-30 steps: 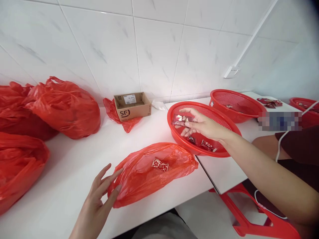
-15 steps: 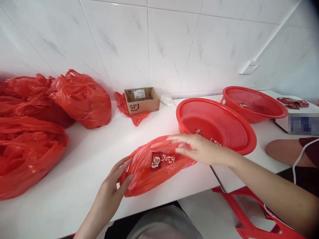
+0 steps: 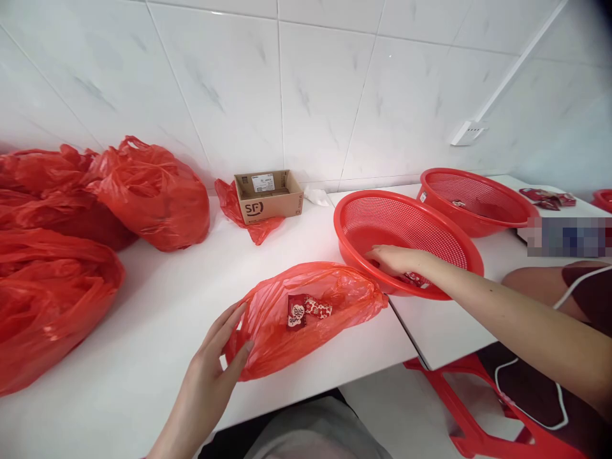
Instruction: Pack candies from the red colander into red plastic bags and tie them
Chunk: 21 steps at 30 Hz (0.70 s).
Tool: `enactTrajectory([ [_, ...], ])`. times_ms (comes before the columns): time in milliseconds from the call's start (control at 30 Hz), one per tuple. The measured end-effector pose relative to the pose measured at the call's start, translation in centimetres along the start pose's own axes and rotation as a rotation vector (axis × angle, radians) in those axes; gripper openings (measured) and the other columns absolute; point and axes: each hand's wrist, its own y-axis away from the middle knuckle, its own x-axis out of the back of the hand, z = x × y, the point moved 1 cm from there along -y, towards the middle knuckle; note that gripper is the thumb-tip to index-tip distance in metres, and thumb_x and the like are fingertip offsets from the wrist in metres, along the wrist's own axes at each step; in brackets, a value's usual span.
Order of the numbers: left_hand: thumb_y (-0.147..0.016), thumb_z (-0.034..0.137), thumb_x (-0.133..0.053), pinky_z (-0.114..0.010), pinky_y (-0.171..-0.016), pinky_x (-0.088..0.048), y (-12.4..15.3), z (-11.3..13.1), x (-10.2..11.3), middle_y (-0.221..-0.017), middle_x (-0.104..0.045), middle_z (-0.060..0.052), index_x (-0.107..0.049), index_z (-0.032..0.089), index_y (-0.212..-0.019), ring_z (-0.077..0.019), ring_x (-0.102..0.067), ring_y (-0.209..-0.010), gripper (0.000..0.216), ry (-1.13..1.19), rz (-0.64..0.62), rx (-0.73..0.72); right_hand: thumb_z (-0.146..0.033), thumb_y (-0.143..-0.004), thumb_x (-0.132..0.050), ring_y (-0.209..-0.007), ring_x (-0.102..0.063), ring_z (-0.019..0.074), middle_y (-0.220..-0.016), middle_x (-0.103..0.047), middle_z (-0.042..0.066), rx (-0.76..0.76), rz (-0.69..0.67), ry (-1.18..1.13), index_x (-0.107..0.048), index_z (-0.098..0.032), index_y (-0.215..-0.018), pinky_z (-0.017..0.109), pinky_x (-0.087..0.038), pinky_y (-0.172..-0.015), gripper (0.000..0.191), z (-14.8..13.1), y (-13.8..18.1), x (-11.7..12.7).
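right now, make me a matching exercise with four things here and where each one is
Things:
1. open brown cardboard box
2. small white packet with red flowers
3. bare left hand
4. bare right hand

Places:
A. inside the nearer round red plastic basket
B. at the left end of the bag
C. near the white tiled wall
D. inside the open red plastic bag

Pairs: 1-C, 2-D, 3-B, 4-A

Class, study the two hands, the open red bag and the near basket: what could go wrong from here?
The open red bag looks limp, so it might sag over the two packets inside if the left hand leaves its edge. Its right end lies close to the near basket, so the right hand, reaching in there, could perhaps nudge the basket and shift the bag.
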Motion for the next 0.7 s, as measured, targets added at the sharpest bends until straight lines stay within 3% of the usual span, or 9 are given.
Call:
enactTrajectory([
  [67, -0.092, 0.046, -0.049, -0.035, -0.103, -0.047, 0.1, -0.1, 0.0, -0.151, -0.042, -0.001, -0.046, 0.037, -0.141, -0.0243, -0.044, -0.136, 0.05, 0.001, 0.011, -0.011, -0.012, -0.065, -0.07, -0.049, -0.057, 0.0118, -0.061, -0.066, 0.001, -0.041, -0.038, -0.025, -0.063, -0.018, -0.062, 0.025, -0.047, -0.052, 0.01, -0.2, -0.6, 0.9],
  [133, -0.091, 0.047, -0.05, -0.037, -0.104, -0.047, 0.1, -0.3, 0.0, -0.151, -0.043, -0.001, -0.047, 0.037, -0.14, -0.0257, -0.047, -0.133, 0.05, 0.017, 0.028, -0.008, -0.016, -0.072, -0.066, -0.064, -0.065, 0.0156, -0.078, -0.071, 0.005, -0.06, 0.006, -0.07, -0.065, -0.019, -0.076, 0.028, -0.053, -0.061, 0.005, -0.7, -0.7, 2.3],
  [233, -0.09, 0.05, -0.049, -0.041, -0.104, -0.048, 0.0, -0.8, 0.1, -0.151, -0.042, -0.002, -0.047, 0.037, -0.14, -0.0285, -0.051, -0.129, 0.051, 0.046, 0.039, 0.03, -0.02, -0.081, -0.06, -0.092, -0.068, 0.0179, -0.122, -0.064, 0.009, 0.023, 0.077, -0.417, -0.06, -0.022, -0.11, 0.035, -0.057, -0.083, 0.029, -2.4, 0.2, 4.0],
  [333, -0.089, 0.051, -0.051, -0.046, -0.107, -0.044, -0.4, -1.2, 0.0, -0.152, -0.041, 0.0, -0.045, 0.04, -0.14, -0.0295, -0.05, -0.131, 0.053, 0.056, 0.004, 0.03, -0.017, -0.079, -0.065, -0.099, -0.067, 0.0172, -0.138, -0.054, 0.009, 0.136, 0.037, -0.764, -0.054, -0.025, -0.12, 0.039, -0.054, -0.093, 0.043, -5.0, 1.8, 4.2],
  [467, -0.091, 0.049, -0.05, -0.046, -0.114, -0.035, -0.7, -0.8, -0.3, -0.152, -0.041, 0.003, -0.046, 0.041, -0.139, -0.026, -0.042, -0.137, 0.049, 0.071, 0.019, -0.001, -0.014, -0.079, -0.066, -0.106, -0.065, 0.0169, -0.131, -0.06, 0.008, 0.23, -0.042, -0.783, -0.055, -0.023, -0.121, 0.037, -0.052, -0.095, 0.044, -8.5, 3.2, 2.8],
  [600, -0.093, 0.043, -0.049, -0.042, -0.115, -0.034, -0.8, 0.0, -0.5, -0.151, -0.042, -0.002, -0.047, 0.034, -0.14, -0.0242, -0.038, -0.14, 0.048, 0.076, -0.002, -0.047, -0.013, -0.082, -0.064, -0.113, -0.063, 0.0187, -0.129, -0.062, 0.009, 0.314, -0.125, -0.766, -0.053, -0.022, -0.124, 0.038, -0.05, -0.097, 0.044, -11.0, 3.2, 0.2],
  [700, -0.093, 0.042, -0.049, -0.042, -0.115, -0.034, -0.7, 0.5, -0.4, -0.152, -0.041, -0.003, -0.046, 0.034, -0.141, -0.0243, -0.037, -0.141, 0.049, 0.091, 0.022, -0.04, -0.008, -0.085, -0.054, -0.115, -0.061, 0.0173, -0.129, -0.063, 0.004, 0.386, -0.045, -0.555, -0.056, -0.027, -0.125, 0.039, -0.047, -0.102, 0.044, -12.1, 2.9, -2.8],
])
